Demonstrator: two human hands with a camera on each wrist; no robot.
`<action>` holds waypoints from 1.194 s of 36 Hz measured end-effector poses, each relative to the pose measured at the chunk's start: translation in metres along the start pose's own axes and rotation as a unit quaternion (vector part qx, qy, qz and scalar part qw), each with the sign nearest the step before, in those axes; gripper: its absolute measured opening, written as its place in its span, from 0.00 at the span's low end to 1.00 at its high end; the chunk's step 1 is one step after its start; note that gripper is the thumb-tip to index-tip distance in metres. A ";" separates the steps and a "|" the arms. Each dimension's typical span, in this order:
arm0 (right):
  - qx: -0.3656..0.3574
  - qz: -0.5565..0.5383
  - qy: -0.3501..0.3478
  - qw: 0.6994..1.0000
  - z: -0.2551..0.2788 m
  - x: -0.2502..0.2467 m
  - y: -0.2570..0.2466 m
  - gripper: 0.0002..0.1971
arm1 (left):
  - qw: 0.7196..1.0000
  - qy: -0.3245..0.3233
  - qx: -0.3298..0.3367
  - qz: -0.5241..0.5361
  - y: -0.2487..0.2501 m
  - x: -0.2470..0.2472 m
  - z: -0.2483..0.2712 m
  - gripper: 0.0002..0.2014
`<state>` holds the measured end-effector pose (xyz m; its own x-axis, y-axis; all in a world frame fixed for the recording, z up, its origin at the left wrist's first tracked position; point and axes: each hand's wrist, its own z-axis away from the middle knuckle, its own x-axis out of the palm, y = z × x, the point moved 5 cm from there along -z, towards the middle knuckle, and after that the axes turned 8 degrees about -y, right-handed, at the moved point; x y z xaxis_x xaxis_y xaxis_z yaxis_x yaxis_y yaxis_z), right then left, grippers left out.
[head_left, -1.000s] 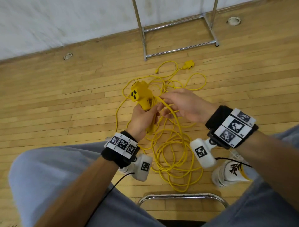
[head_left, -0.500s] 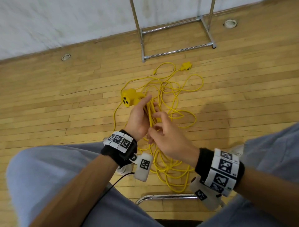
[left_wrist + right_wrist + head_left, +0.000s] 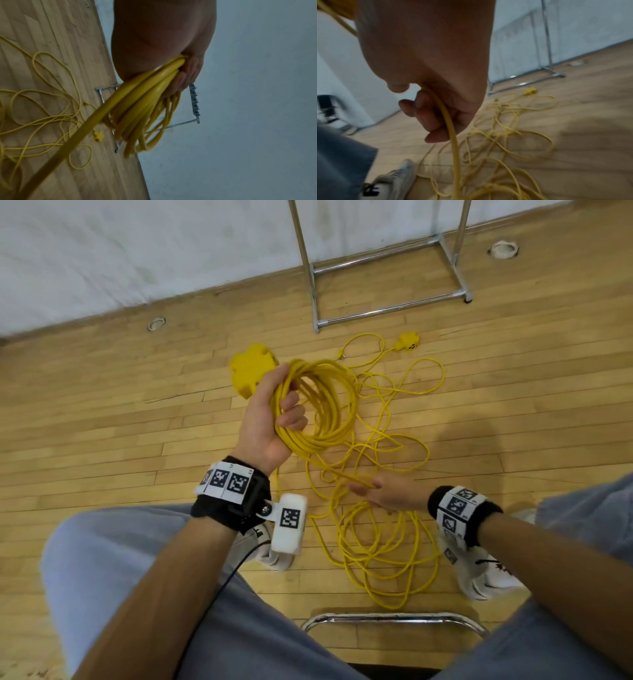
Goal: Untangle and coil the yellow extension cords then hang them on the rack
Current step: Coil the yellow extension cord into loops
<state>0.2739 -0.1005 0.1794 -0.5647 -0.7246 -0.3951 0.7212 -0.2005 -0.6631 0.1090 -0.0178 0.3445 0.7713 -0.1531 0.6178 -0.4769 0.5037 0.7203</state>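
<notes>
I see L hand (image 3: 265, 419) raised, fingers curled round coiled loops of yellow cord (image 3: 329, 405) w/ socket block (image 3: 250, 369) behind thumb, R hand (image 3: 387, 491) lower, pinching one loose strand, rest of cord tangled on wood floor (image 3: 102, 422) near rack (image 3: 387, 309).

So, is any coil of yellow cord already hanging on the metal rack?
No, the metal rack carries no cord; the coil is gripped in the left hand, and the remaining cord lies on the floor.
</notes>
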 end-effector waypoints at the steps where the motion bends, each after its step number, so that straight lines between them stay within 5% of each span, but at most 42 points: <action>1: 0.026 -0.003 -0.004 1.000 -0.004 0.000 0.014 0.29 | 1.000 -0.018 -0.012 -0.006 0.002 0.002 0.003 0.16; 5: 0.097 -0.051 0.040 0.993 -0.008 -0.025 0.044 0.25 | 0.992 -0.058 -0.042 -0.100 0.005 0.011 0.011 0.16; 12: 0.103 -0.171 0.159 0.967 0.001 -0.086 0.021 0.14 | 0.963 -0.010 -0.068 -0.260 -0.012 0.003 0.015 0.14; 18: 0.045 -0.244 0.040 0.968 0.012 -0.098 -0.021 0.13 | 0.918 0.023 -0.060 -0.391 -0.025 -0.001 0.018 0.12; 24: -0.003 -0.271 0.001 0.962 0.037 -0.102 -0.066 0.11 | 0.887 0.037 -0.033 -0.458 -0.036 0.000 0.017 0.17; 32: -0.058 -0.358 0.055 0.930 0.064 -0.096 -0.102 0.12 | 0.901 0.104 0.016 -0.421 -0.044 0.004 0.011 0.18; 36: -0.072 -0.332 0.079 0.937 0.078 -0.099 -0.112 0.19 | 0.909 0.117 0.033 -0.399 -0.044 0.008 0.006 0.19; 40: -0.075 -0.258 0.126 0.955 0.092 -0.102 -0.111 0.25 | 0.900 0.101 0.048 -0.422 -0.049 0.018 0.002 0.29; 43: -0.087 -0.295 0.172 0.936 0.100 -0.106 -0.102 0.22 | 0.895 0.091 0.047 -0.435 -0.054 0.019 -0.002 0.35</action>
<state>0.3002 -0.0694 0.3523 -0.9615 -0.2598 -0.0900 0.1845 -0.3670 -0.9118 0.1504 -0.0456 0.3169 0.9199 -0.3067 -0.2446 0.3099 0.1861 0.9324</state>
